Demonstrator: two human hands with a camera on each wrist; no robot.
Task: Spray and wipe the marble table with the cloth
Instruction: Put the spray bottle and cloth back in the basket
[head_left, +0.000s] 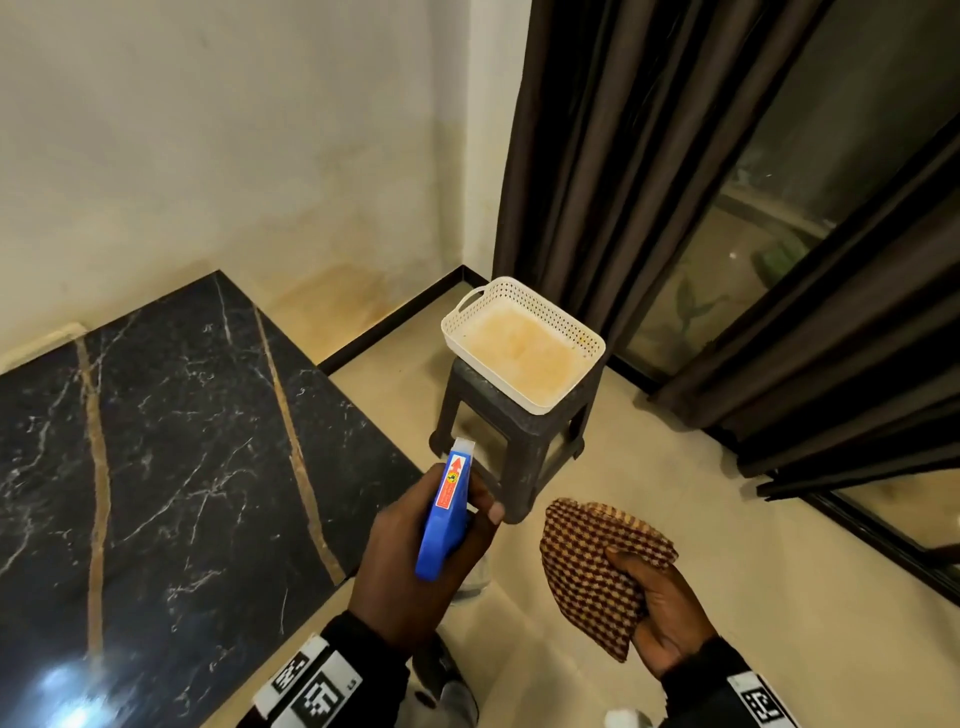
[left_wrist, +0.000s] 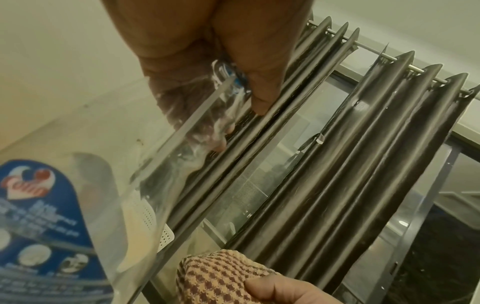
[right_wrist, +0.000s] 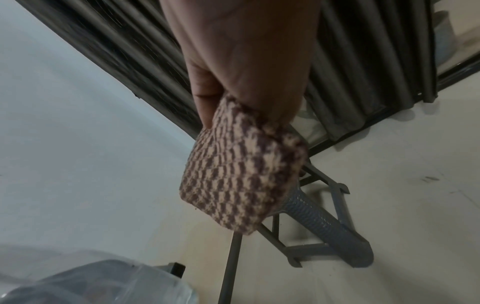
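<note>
The person's left hand (head_left: 410, 566) is gripping a spray bottle (head_left: 441, 512) low in the centre of the head view, fingers curled round the neck under the blue trigger head, whose nozzle is pointing up the frame toward a dark plastic stool (head_left: 511, 436). From the left wrist view the bottle (left_wrist: 166, 164) is showing as clear plastic with a blue label at the lower left of the frame, and the fingers (left_wrist: 259, 67) are wrapping round its neck at the top.

The right hand (head_left: 660, 618) is sitting at the lower right of the head view, clutching a folded cloth (head_left: 597, 561) checked in maroon and tan, the thumb pressing down on top of it and the fingers closing underneath. In the right wrist view the cloth (right_wrist: 241, 174) is hanging out of the hand (right_wrist: 246, 61) in the middle of the frame, well above the pale floor.

The marble table (head_left: 171, 467) is filling the left half of the head view, black with white veins and two tan streaks, a bright glare lying at its lower left. Both hands are hovering off its right edge, over the floor, touching neither the top nor each other.

A white perforated basket (head_left: 522, 343) is resting on the stool, just right of centre. Dark curtains (head_left: 649, 182) are hanging along the upper right, beside a glass door (head_left: 727, 270).
</note>
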